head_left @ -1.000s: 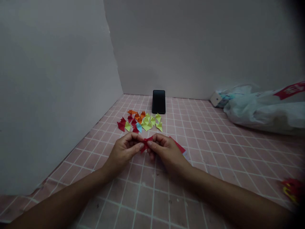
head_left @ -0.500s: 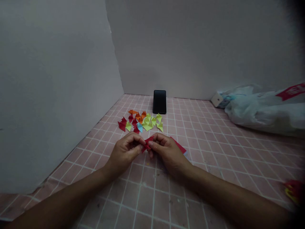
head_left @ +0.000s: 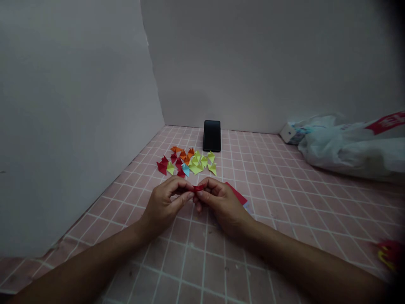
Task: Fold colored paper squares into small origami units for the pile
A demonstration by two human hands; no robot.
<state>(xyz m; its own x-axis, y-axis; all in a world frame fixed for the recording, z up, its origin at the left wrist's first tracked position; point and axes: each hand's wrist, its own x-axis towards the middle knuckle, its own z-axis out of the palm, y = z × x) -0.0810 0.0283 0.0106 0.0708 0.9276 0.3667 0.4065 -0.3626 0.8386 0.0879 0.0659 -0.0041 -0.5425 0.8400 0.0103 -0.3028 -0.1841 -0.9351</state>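
Observation:
A small folded red paper (head_left: 198,188) is pinched between the fingertips of both hands, above the pink tiled surface. My left hand (head_left: 167,200) grips its left end between thumb and forefinger. At its right end, my right hand (head_left: 221,202) holds it with the thumb in front and the fingers behind, so part of the paper is hidden. Just beyond the hands lies a group of small folded paper figures, among them red (head_left: 162,165), orange (head_left: 183,155), yellow (head_left: 196,166) and light blue (head_left: 185,169) ones. Partly behind my right hand is a flat red paper sheet (head_left: 236,194).
A black phone (head_left: 211,136) leans upright near the back wall. To the right rests a white plastic bag (head_left: 351,147) beside a small box (head_left: 289,132). A blurred red and yellow thing (head_left: 390,253) sits at the right edge. A grey wall (head_left: 79,126) borders the left.
The red paper has turned in the fingers: its pointed flaps showed before, and now it appears as a narrow strip. Both hands have hardly moved.

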